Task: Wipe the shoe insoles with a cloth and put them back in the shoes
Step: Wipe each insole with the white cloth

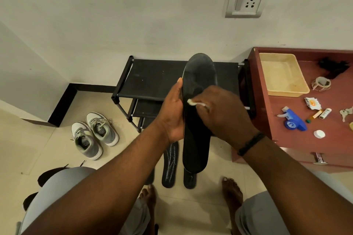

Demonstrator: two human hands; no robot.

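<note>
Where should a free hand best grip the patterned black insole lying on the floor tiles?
Probably at the narrower heel end of the patterned black insole, coming down from above beside the bare feet. It lies flat, so fingertips would pinch its long edges; another black insole lies close on its right.

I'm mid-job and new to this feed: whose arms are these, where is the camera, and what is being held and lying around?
There is no machine: a person wears one camera on the head, looking down at their own hands. The left hand grips a black insole upright by its edge. The right hand pinches a small white cloth against it. More insoles lie on the floor between the bare feet. A pair of grey sneakers stands to the left, beside a black shoe rack. On the right, a red cabinet carries a tray and a blue spray head.
</note>
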